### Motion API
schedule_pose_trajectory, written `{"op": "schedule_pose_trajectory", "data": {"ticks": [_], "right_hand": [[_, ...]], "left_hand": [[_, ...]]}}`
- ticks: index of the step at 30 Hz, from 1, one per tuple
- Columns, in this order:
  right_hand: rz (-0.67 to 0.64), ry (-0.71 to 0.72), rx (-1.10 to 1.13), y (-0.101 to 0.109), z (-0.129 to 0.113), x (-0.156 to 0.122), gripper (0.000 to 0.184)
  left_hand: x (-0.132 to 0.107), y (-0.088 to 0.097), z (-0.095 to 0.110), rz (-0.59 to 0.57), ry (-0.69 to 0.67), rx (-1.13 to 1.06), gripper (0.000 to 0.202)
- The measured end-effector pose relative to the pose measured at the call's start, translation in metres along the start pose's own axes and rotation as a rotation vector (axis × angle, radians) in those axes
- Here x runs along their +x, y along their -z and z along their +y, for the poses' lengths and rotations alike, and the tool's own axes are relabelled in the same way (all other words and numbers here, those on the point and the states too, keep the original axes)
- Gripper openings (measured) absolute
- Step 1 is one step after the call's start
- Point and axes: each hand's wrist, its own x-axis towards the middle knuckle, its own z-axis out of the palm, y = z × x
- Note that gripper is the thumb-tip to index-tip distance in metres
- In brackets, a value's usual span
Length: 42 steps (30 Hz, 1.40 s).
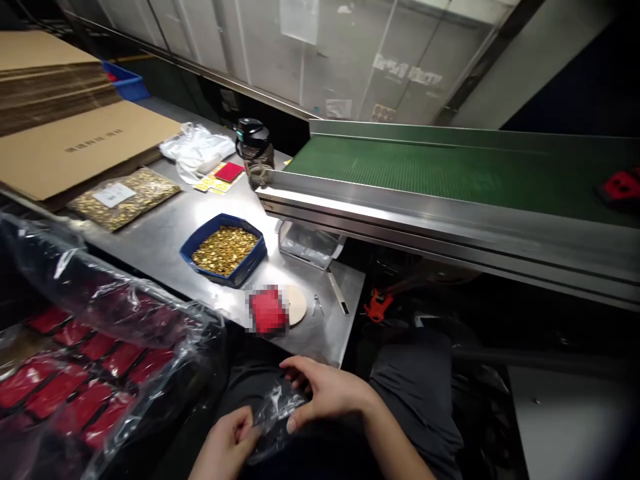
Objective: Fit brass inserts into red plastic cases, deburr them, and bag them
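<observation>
Over my lap, my left hand (230, 437) pinches the edge of a crumpled clear plastic bag (275, 413) between thumb and fingers. My right hand (330, 393) is at the bag's other side, its thumb and curved fingers apart around the plastic. Just beyond, a red item (269, 311), blurred out in the picture, sits at the near edge of the metal table beside a round tan disc (297, 305). A blue tray (187, 252) full of small gold-coloured pieces stands further back.
A green conveyor belt (400, 163) runs along the right. At left stands a plastic-lined box (193, 340) with several red packs. Cardboard sheets (90, 143), a bag of gold pieces (145, 197), a dark bottle (256, 150), a clear tray (307, 243) and a knife (338, 292) lie about.
</observation>
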Motion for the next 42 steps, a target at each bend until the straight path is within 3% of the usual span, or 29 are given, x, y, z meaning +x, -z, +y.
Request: {"op": "schedule_pose_trajectory", "data": {"ticks": [1, 3, 8, 11, 13, 15, 17, 21, 24, 27, 31, 37, 42], "right_hand": [[-0.051, -0.018, 0.199, -0.009, -0.002, 0.010, 0.065], [0.019, -0.059, 0.495, -0.029, -0.004, 0.030, 0.065], [0.302, -0.082, 0.655, -0.070, -0.018, 0.076, 0.062], [0.352, -0.054, 0.645, -0.074, -0.028, 0.064, 0.057], [0.364, 0.061, 0.495, -0.070, -0.028, 0.033, 0.047], [0.352, 0.208, 0.186, -0.063, -0.020, -0.005, 0.034], [0.236, 0.318, -0.191, -0.055, -0.006, -0.038, 0.024], [-0.001, 0.262, -0.749, -0.049, 0.024, -0.061, 0.026], [-0.030, 0.180, -0.946, -0.054, 0.029, -0.054, 0.024], [-0.081, 0.203, -1.077, -0.059, 0.021, -0.046, 0.019], [-0.131, 0.170, -1.192, -0.062, 0.013, -0.045, 0.017], [0.114, 0.066, -1.051, -0.065, 0.018, -0.051, 0.016], [0.359, -0.031, -0.791, -0.063, 0.019, -0.053, 0.023]], "left_hand": [[-0.003, 0.007, -0.015, 0.010, 0.077, -0.103, 0.046], [-0.007, 0.017, -0.035, 0.037, 0.190, -0.213, 0.056], [-0.007, 0.022, -0.041, 0.073, 0.293, -0.223, 0.068], [-0.002, 0.021, -0.032, 0.026, 0.329, -0.240, 0.075], [0.001, 0.023, -0.025, -0.031, 0.348, -0.262, 0.078], [0.006, 0.026, -0.020, -0.087, 0.363, -0.283, 0.077], [0.010, 0.030, -0.016, -0.122, 0.371, -0.288, 0.073], [0.019, 0.036, -0.012, -0.129, 0.337, -0.176, 0.065], [0.020, 0.037, -0.006, 0.020, 0.175, 0.010, 0.045], [0.021, 0.041, 0.007, 0.157, -0.103, 0.167, 0.023], [0.025, 0.047, 0.026, 0.130, -0.336, 0.260, 0.020], [0.013, 0.031, 0.043, 0.207, -0.385, 0.346, 0.023], [0.003, 0.017, 0.038, 0.282, -0.249, 0.423, 0.022]]}}
